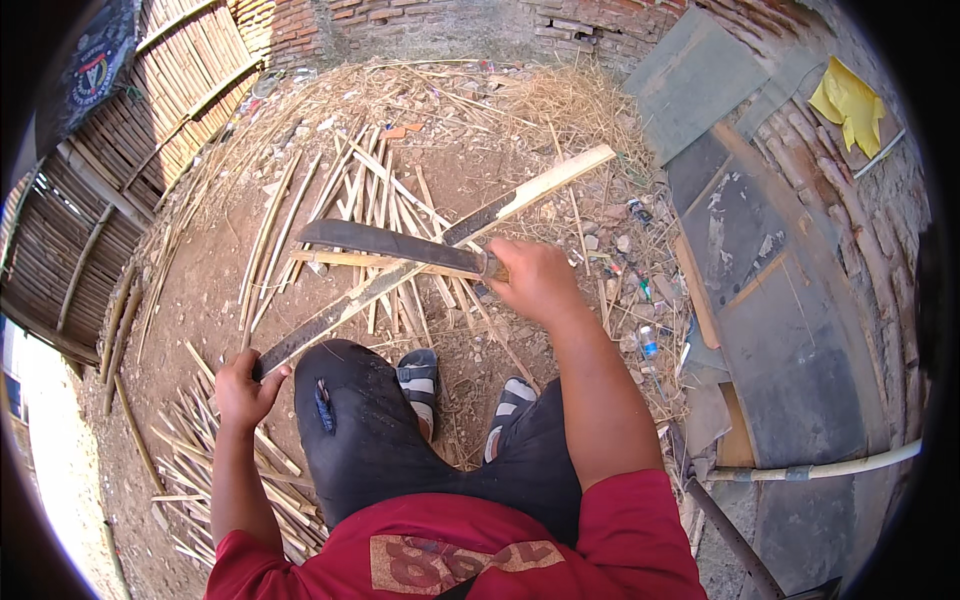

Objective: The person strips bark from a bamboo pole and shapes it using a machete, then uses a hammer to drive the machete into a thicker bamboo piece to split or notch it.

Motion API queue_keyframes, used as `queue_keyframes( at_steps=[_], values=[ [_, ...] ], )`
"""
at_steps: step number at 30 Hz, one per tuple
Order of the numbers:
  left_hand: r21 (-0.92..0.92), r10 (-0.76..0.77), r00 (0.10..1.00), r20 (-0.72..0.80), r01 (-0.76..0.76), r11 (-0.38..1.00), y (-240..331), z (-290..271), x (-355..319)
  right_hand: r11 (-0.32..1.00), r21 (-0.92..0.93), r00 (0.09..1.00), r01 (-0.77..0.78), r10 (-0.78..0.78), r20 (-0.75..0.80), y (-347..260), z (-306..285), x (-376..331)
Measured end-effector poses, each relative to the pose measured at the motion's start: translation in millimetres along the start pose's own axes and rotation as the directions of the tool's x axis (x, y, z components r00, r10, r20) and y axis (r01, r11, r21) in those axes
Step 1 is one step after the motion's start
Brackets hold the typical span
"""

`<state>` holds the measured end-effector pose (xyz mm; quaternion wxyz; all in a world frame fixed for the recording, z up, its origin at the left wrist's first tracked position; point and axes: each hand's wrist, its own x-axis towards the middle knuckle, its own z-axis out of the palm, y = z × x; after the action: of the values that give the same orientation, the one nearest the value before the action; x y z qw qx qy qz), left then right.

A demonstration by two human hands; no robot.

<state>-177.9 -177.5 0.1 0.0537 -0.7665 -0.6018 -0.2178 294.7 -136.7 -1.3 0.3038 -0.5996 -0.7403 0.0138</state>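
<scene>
Shirt: red with a tan printed panel, filling the bottom centre of the frame, above black trousers.
Right hand: right of centre, its grip closed around the handle of a machete.
Machete: dark curved blade pointing left across the frame's middle, crossing over a long wooden slat.
Left hand: lower left, its grip clamped on the slat's near end.
Slat: slanting up to the upper right, dark stretches along it, pale at the far end.
Strips: loose pale sticks above centre; another heap at lower left.
Ground: bare brown dirt, two strapped sandals near the centre.
Edges: bamboo fence upper left, brick wall top, dark panels right.
</scene>
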Motion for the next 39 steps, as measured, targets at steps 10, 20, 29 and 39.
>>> queue_keyframes(
  at_steps=[10, 20, 29, 39],
  values=[
    [-0.067, -0.021, 0.993, 0.117, 0.029, 0.997, 3, -5, 6, 0.896, 0.265, 0.927, -0.356, 0.375, -0.021, 57, -6, -4],
    [0.025, 0.071, 0.989, -0.13, -0.068, 0.997, 18, 2, 19, 0.958, -0.039, 0.949, -0.283, 0.286, 0.135, 30, -30, -6],
    [0.203, 0.241, 0.931, -0.273, -0.189, 0.961, 10, 6, 17, 0.993, -0.034, 0.986, -0.116, 0.119, 0.114, 3, -33, -9],
    [0.257, 0.256, 0.925, -0.28, -0.184, 0.949, -5, 5, 11, 0.945, 0.01, 0.945, -0.328, 0.328, -0.012, 37, -41, -10]
  ],
)
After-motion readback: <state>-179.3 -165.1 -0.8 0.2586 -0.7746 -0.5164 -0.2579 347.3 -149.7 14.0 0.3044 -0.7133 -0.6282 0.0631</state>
